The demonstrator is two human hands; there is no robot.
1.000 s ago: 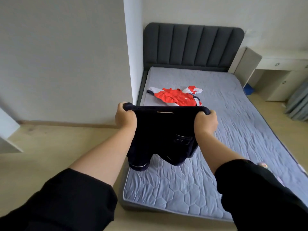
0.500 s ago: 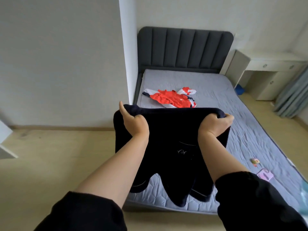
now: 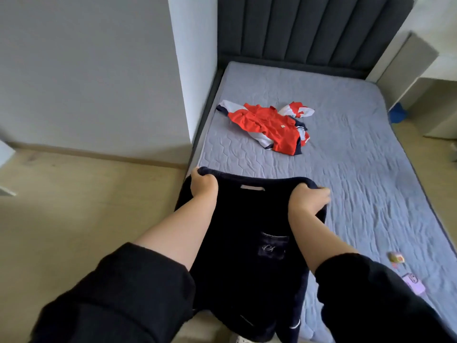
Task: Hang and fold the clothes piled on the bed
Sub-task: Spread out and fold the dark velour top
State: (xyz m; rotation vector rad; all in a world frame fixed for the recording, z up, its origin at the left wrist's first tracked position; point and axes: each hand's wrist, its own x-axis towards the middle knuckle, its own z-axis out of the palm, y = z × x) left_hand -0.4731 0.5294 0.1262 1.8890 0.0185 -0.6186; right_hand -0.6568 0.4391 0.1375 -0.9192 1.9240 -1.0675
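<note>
Hands, left (image 3: pixel 203 185) and right (image 3: pixel 308 200), grip dark garment (image 3: pixel 247 231) above bed (image 3: pixel 358 169).

Left sleeve (image 3: pixel 118 293) and right sleeve (image 3: pixel 371 295) black, soft thick fabric, both bunched up near elbow, left hand (image 3: pixel 203 186) and right hand (image 3: pixel 308 201) bare

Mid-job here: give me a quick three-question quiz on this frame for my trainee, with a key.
1. True or false: the left hand and the right hand both grip the dark garment.
2. The red and white garment lies: A) on the floor, B) on the mattress, C) on a hanger.
3. Fill in: the hands hold the dark garment by its ___ edge.
Key: 1 true; 2 B; 3 top.
</note>
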